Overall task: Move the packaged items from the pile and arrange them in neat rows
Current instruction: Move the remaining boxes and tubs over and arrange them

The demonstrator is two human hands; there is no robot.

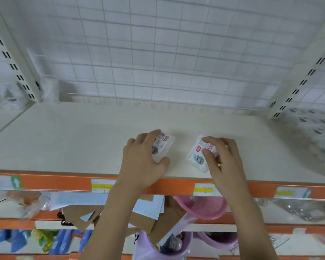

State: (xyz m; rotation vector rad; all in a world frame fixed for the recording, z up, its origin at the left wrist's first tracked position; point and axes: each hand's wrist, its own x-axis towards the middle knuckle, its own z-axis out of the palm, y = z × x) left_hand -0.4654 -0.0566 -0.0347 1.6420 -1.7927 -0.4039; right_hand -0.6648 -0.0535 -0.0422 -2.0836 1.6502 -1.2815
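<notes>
Two small white packets with red labels and a teal picture lie on the cream shelf [83,139], near its front edge. My left hand [143,162] grips the left packet [164,143], fingers curled over its top and thumb against its near end. My right hand [223,162] pinches the right packet [198,156] at its right side, thumb and fingers curled on it. The two packets lie about a hand's width apart, both tilted slightly. No pile of packets shows in this view.
A white wire grid [158,62] backs the shelf, with slotted uprights at both sides. An orange price rail [64,182] runs along the front edge. Bagged goods [315,132] sit at the right end. Below are pink basins [204,207], cardboard and blue packs.
</notes>
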